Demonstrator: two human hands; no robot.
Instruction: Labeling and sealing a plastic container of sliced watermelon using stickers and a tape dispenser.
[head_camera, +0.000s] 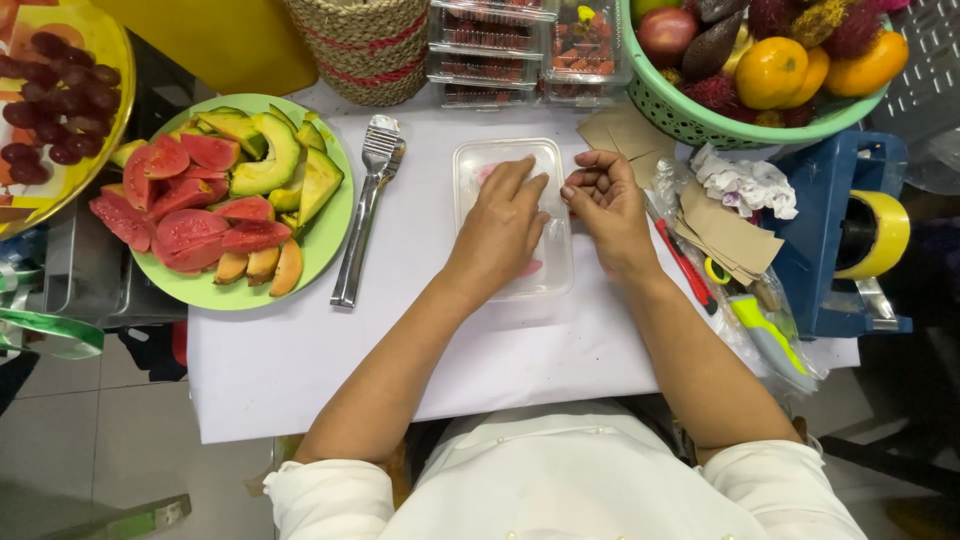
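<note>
I am looking down on the white counter (300, 350), and the clear plastic container (510, 215) is lying at its centre, just under my view. My left hand (500, 225) is resting flat on top of the container, fingers stretched out and only slightly spread, palm pressing down on the lid and gripping nothing. My right hand (605, 200) is sitting at the container's 3 o'clock edge, fingers curled loosely inward toward the palm, the fingertips touching the rim; I cannot tell whether anything small is pinched between them.

At 9 o'clock from the container, metal tongs (362, 215) are lying lengthwise, and beyond them a green plate (335, 240) is carrying sliced avocado and pink guava wedges. At 12 o'clock, stacked clear boxes of cut fruit (500, 45) are standing. At 1 o'clock a green basket (690, 120) is holding whole fruit. At 3 o'clock, brown paper pieces (725, 235) are lying beside a blue tape dispenser (830, 240).
</note>
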